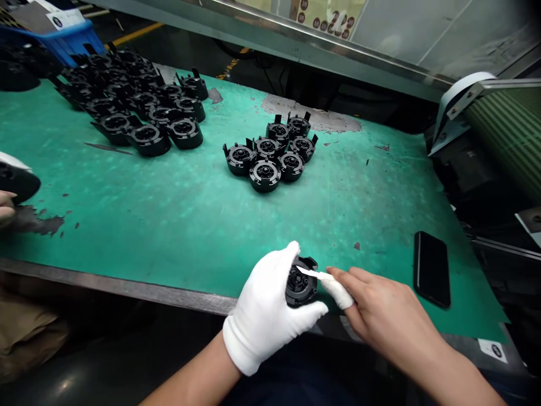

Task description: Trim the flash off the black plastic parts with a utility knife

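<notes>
My left hand (270, 307), in a white glove, grips a round black plastic housing (302, 288) near the front edge of the table. The housing is tilted so its ringed inner face shows. My right hand (380, 299) is bare apart from a white wrap on the thumb. Between its thumb and fingers it pinches a small knife (310, 273), whose pale pointed blade lies across the upper part of the housing. Whether the blade touches the plastic I cannot tell. The knife's handle is hidden in the fingers.
Several similar black housings (265, 172) stand mid-table, with a larger cluster (146, 135) at the back left. A phone (431, 269) lies at right beside a green conveyor belt (507, 129). A blue crate (74, 42) is at the far left. Another person's hand (5, 208) shows at the left edge.
</notes>
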Available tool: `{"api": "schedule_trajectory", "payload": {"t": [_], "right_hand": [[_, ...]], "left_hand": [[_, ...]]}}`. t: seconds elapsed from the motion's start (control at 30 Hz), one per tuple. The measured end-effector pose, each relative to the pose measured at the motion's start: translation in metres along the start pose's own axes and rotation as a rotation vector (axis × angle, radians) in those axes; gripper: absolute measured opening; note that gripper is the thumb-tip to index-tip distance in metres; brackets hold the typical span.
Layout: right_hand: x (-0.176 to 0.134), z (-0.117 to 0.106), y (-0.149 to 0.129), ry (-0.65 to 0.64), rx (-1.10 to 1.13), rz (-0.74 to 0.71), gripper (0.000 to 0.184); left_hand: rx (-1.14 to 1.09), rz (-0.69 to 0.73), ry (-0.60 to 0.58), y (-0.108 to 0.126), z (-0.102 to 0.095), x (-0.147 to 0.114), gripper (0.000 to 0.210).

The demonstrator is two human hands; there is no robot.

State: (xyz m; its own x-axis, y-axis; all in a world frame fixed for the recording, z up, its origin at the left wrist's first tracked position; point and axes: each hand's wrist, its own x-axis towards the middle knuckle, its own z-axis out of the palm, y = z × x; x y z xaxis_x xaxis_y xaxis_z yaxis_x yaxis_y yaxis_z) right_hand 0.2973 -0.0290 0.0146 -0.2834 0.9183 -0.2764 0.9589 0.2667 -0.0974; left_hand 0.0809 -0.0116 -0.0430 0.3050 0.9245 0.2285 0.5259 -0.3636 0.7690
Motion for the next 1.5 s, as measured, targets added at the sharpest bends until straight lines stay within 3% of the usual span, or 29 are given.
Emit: {"api": "schedule_trajectory", "payload": {"t": [0.07,0.23,0.33,0.93,1.13,1.27,1.5], "right_hand": [[0.000,0.002,0.003,-0.010,0.072,0.000,0.041],[-0.010,0.007,0.004,-0.084,0.503,-0.017,0.030],[-0.013,0.012,-0.002,-0.111,0.615,0.015,0.022],[-0.018,0.033,-0.017,-0.098,0.613,-0.018,0.018],[-0.012,0.020,-0.019,-0.158,0.602,-0.050,0.019],[-0.010,0.009,-0.014,-0.133,0.619,-0.031,0.019],[-0.010,0.002,-0.007,-0.165,0.487,-0.029,0.017]], "left_hand": [[-0.001,0.000,-0.002,-0.001,0.000,0.000,0.093],[-0.006,-0.012,-0.009,0.000,-0.001,-0.001,0.091],[-0.013,-0.016,-0.006,0.000,-0.002,-0.001,0.089],[-0.026,-0.081,-0.034,0.005,-0.004,0.003,0.088],[0.010,-0.073,-0.080,0.001,-0.007,0.002,0.092],[-0.004,-0.037,-0.068,0.000,-0.006,0.002,0.089],[-0.006,0.007,-0.053,-0.002,-0.004,0.001,0.090]]}}
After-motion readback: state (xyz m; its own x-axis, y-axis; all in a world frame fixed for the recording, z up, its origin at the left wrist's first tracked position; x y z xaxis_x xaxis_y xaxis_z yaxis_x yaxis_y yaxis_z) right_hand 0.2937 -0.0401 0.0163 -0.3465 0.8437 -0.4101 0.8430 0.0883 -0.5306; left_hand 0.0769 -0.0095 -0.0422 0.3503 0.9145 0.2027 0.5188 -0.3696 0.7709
